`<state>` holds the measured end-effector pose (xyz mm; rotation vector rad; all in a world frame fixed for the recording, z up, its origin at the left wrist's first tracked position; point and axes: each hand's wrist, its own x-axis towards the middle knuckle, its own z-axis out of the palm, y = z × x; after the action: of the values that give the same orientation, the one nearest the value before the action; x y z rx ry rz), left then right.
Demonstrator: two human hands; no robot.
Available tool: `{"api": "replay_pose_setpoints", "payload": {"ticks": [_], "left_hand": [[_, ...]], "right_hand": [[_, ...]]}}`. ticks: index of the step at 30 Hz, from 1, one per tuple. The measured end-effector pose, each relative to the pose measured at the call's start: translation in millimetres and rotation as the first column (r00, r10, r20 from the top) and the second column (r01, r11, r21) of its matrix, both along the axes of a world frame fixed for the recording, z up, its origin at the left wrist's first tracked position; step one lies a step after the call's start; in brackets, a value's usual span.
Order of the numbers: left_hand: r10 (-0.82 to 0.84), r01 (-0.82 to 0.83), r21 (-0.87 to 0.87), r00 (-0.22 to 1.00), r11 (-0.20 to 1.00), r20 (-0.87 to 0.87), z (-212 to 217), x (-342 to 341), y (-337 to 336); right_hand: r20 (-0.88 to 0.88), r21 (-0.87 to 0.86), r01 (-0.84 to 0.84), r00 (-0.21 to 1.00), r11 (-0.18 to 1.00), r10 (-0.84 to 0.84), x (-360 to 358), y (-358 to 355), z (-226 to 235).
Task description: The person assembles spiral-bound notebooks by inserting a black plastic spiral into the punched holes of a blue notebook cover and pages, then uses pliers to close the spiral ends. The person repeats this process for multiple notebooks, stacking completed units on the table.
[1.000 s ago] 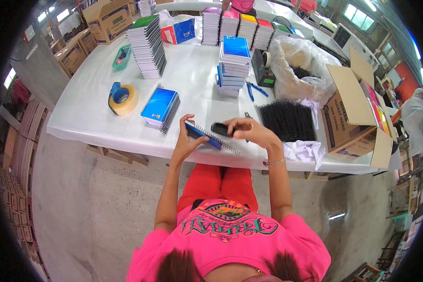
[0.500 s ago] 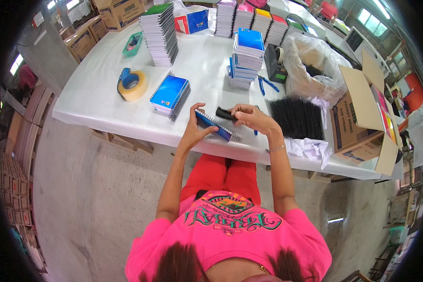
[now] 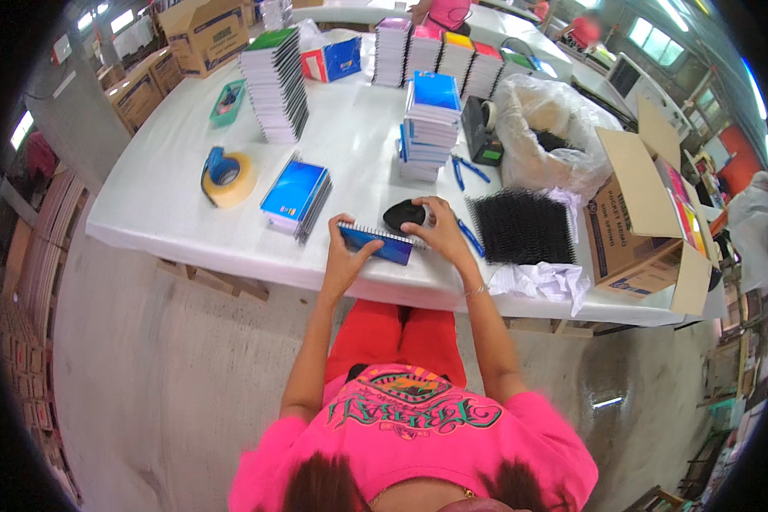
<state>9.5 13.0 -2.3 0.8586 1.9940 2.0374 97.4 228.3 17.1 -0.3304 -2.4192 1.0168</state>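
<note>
Left hand (image 3: 343, 256): closing on the near left end of a blue spiral notebook (image 3: 377, 243), thumb and fingers gripping its edge; the notebook is lying at the front edge of the white table (image 3: 188, 230), directly before the person, its wire binding facing away from them.

Right hand (image 3: 435, 229): resting over the notebook's right end, fingers curling around a small black tool (image 3: 404, 214) and holding it against the binding; the tool is sitting just beyond the notebook's far edge.

Beside the left hand: a short pile of blue notebooks (image 3: 296, 194) is lying just to the left of the held one; a roll of tan tape in a blue dispenser (image 3: 226, 175) is sitting further left.

Beside the right hand: a heap of black binding coils (image 3: 522, 226) is lying just to the right; crumpled white paper (image 3: 542, 280) is hanging at the table edge near it; an open cardboard box (image 3: 648, 226) is standing at the right end.

Further back: a tall stack of notebooks (image 3: 431, 124) is standing behind the hands; blue pliers (image 3: 465, 171) are lying next to it; a clear plastic bag (image 3: 542, 132) is bulging behind the coils.
</note>
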Motion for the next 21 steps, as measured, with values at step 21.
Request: {"api": "replay_pose_setpoints", "payload": {"ticks": [21], "left_hand": [[0.152, -0.159, 0.073, 0.984, 0.985, 0.094, 13, 9, -6]], "right_hand": [[-0.002, 0.199, 0.488, 0.867, 0.850, -0.498, 61, -17, -26]]}}
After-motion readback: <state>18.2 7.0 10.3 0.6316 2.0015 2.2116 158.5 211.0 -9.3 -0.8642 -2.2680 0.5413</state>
